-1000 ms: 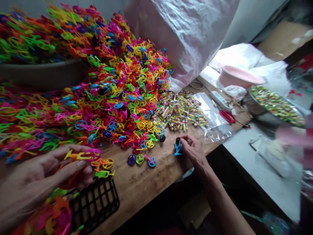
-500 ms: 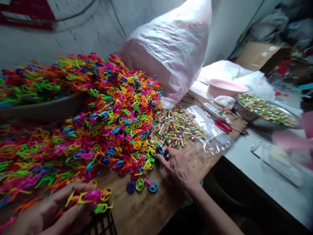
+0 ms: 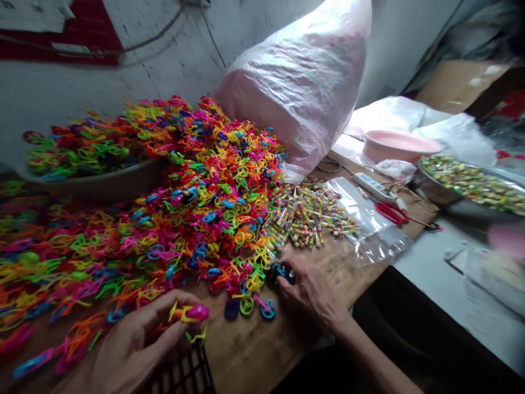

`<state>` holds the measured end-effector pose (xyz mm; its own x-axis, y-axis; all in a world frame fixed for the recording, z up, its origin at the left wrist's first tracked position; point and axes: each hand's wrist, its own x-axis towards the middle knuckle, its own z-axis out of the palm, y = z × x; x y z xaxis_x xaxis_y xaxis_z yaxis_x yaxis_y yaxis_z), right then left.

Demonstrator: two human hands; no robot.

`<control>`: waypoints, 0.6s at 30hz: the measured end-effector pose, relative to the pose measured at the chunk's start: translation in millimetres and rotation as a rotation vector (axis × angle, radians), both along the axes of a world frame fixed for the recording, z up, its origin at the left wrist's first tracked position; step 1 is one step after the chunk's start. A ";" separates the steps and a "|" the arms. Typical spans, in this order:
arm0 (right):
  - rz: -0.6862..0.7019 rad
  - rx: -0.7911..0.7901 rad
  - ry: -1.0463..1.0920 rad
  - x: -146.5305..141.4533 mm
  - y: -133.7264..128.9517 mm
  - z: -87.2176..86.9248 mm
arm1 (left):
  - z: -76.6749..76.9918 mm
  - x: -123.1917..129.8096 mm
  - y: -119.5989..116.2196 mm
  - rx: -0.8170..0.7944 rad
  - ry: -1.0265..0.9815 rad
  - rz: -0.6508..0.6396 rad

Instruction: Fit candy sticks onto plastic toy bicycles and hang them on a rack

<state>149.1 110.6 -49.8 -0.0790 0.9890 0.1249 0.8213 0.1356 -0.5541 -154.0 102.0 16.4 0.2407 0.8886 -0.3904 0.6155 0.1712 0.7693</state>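
At the lower left, my left hand (image 3: 143,334) is closed, pinching a small yellow and pink plastic toy part (image 3: 191,313) between thumb and fingers. A yellow-green part (image 3: 197,336) shows just below its fingertips, beside a black grid (image 3: 192,369). My right hand (image 3: 314,290) is closed around a small black and blue toy piece (image 3: 281,272) at the edge of the colourful pile; its fingers partly hide the piece. Between the hands lie a dark blue disc (image 3: 232,310), a green spoked wheel (image 3: 246,305) and a blue wheel (image 3: 268,309) with a pink stick.
A large heap of bright plastic parts (image 3: 197,202) spreads over the wooden table (image 3: 246,355), around a wide basin (image 3: 102,186). Striped small sticks (image 3: 307,216), a clear bag (image 3: 381,246), red-handled scissors (image 3: 391,213), a power strip (image 3: 373,186) and a big white sack (image 3: 299,82) stand beyond.
My left hand has moved right with the toy part; the yellow wheel seen beside it before no longer shows. My right hand has drawn the black and blue piece slightly nearer. The view has shifted left.
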 end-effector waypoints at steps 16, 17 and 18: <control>-0.219 -0.322 0.549 25.6 2.1 28.0 | -9.7 -28.3 -8.7 -0.233 -0.259 0.131; -0.165 -0.303 0.463 23.2 0.4 27.5 | -7.8 -25.9 -9.4 -0.239 -0.260 0.151; -0.117 -0.266 0.366 19.6 -1.0 26.0 | -5.2 -23.0 -10.4 -0.232 -0.257 0.178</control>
